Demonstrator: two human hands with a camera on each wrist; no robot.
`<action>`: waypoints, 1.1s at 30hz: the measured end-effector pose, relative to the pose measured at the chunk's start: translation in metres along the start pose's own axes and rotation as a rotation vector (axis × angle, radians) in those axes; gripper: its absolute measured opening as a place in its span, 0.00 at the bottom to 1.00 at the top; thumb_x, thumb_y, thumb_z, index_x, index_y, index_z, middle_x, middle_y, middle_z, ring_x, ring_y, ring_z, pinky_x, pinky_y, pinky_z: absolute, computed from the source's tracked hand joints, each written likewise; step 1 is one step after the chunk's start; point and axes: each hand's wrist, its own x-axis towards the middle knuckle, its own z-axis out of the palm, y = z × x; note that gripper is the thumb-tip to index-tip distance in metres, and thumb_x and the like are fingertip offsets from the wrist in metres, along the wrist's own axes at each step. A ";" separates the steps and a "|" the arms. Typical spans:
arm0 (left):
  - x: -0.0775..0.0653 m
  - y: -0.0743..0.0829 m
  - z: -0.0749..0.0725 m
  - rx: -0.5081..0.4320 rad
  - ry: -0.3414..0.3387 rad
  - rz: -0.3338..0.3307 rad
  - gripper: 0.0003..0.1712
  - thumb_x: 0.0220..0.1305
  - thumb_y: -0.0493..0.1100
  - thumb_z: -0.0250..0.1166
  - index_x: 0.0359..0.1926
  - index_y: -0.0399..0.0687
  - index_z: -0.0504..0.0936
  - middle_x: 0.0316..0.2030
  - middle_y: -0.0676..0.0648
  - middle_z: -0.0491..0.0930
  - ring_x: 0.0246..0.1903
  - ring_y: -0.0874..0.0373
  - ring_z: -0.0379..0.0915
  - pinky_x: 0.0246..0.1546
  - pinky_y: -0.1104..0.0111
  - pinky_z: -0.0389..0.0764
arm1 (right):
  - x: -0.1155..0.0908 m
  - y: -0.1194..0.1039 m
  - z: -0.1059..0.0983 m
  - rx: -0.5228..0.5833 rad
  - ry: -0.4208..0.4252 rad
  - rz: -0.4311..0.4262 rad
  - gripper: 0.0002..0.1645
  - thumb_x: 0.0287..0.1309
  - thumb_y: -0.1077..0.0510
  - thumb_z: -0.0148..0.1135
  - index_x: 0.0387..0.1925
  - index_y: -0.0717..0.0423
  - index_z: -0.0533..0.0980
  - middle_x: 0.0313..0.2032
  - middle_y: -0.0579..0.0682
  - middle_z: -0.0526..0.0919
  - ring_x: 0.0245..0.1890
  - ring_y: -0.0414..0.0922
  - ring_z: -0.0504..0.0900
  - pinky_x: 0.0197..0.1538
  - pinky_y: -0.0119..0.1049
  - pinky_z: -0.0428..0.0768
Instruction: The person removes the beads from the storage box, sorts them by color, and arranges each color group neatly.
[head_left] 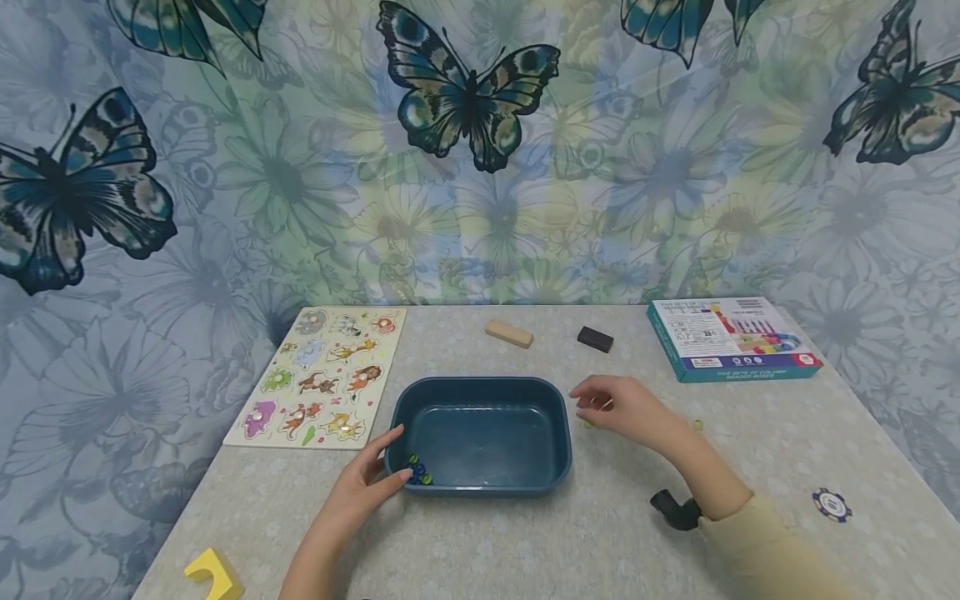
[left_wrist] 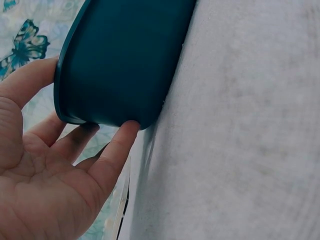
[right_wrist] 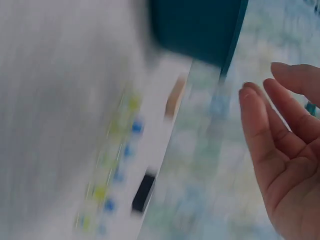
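Blue tub (head_left: pixel 495 442) on the desk (head_left: pixel 570 550). Small cluster of green and blue pieces (head_left: pixel 418 469) in the tub's near left corner. Left hand (head_left: pixel 365 487) grips the tub's left end. Right hand (head_left: pixel 626 410) just off the tub's right rim, fingers loosely bent, nothing seen in them. Right of the tub: loose rows of more pieces (right_wrist: pixel 109 204), blurred, green and blue. Beyond the tub: wooden block (head_left: pixel 509 333), black block (head_left: pixel 595 339). Left of tub: animal board (head_left: pixel 318 379). Right of tub, farther back: teal-edged box (head_left: pixel 731 340); nearer: round chip (head_left: pixel 832 505).
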 end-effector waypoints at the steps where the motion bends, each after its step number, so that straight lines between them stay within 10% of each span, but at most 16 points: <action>1: 0.000 0.000 0.000 0.002 0.000 -0.002 0.37 0.56 0.47 0.68 0.66 0.61 0.64 0.70 0.44 0.51 0.67 0.35 0.46 0.63 0.43 0.55 | 0.002 -0.007 0.007 0.018 -0.022 -0.028 0.12 0.57 0.60 0.63 0.44 0.54 0.79 0.33 0.41 0.80 0.33 0.39 0.78 0.36 0.32 0.79; 13: 0.002 0.002 0.003 0.006 0.001 0.003 0.37 0.56 0.48 0.68 0.66 0.61 0.64 0.70 0.44 0.53 0.67 0.36 0.48 0.63 0.43 0.55 | 0.027 -0.049 0.082 0.031 -0.269 -0.088 0.11 0.53 0.61 0.64 0.41 0.58 0.80 0.24 0.38 0.79 0.22 0.33 0.74 0.28 0.28 0.75; 33: 0.000 0.000 0.001 -0.023 -0.008 0.017 0.36 0.57 0.45 0.68 0.66 0.61 0.64 0.70 0.46 0.52 0.67 0.37 0.47 0.64 0.44 0.54 | 0.060 -0.082 0.135 0.010 -0.373 -0.025 0.08 0.53 0.60 0.65 0.37 0.55 0.82 0.22 0.38 0.77 0.21 0.32 0.73 0.27 0.26 0.74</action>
